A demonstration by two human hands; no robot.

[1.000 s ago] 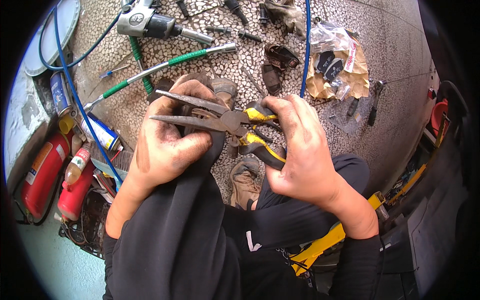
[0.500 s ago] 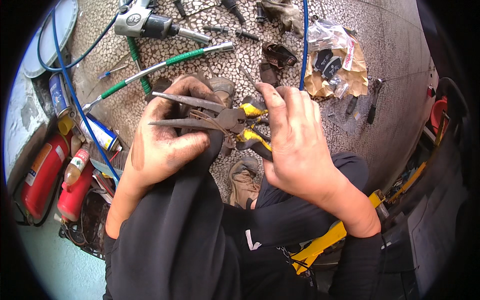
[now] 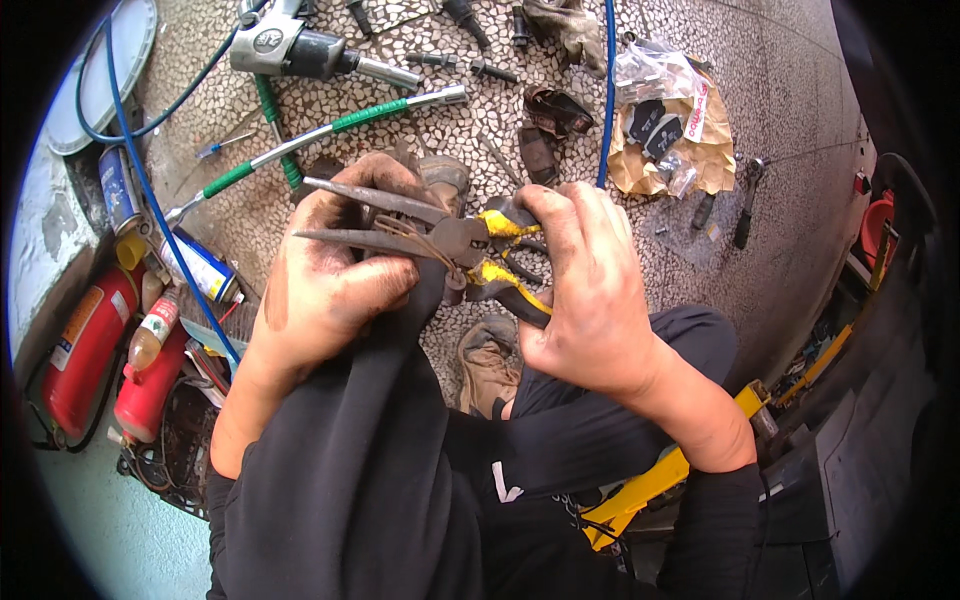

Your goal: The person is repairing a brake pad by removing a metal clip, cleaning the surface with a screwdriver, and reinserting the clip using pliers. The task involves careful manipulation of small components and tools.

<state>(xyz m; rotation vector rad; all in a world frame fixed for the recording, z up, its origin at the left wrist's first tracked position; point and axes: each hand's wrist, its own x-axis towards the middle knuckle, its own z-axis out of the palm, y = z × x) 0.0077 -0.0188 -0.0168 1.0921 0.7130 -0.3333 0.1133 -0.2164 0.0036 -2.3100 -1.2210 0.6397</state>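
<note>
A: Hands?
B: Right hand (image 3: 590,295) grips the pliers (image 3: 458,242) by the handles (image 3: 515,303). Left hand (image 3: 325,290) is curled behind the long jaws. Can't tell if it's closed on anything; the inside is hidden.

A: Where are the pliers?
B: Mid-frame, slightly left, between the hands. Jaws point left.

A: Looks?
B: Long-nose, dull dark grey metal, round pivot. Jaws straight, tapered, parted in a narrow V. Handles yellow and black, splayed. Yellow looks smudged.

A: Anything by the jaws?
B: Thin brownish looped piece (image 3: 405,230) beside the pivot, partly covered. Can't tell if it touches.

A: Around that?
B: Tan shoe (image 3: 488,365) just below centre. Bar with green wraps (image 3: 365,114), upper left, slanting up to the right. Grey-and-black power tool (image 3: 310,52) above it.

A: Further out?
B: Dark pads (image 3: 655,130) on brown paper (image 3: 715,165), upper right. Red cylinder (image 3: 92,345), lower left.
</note>
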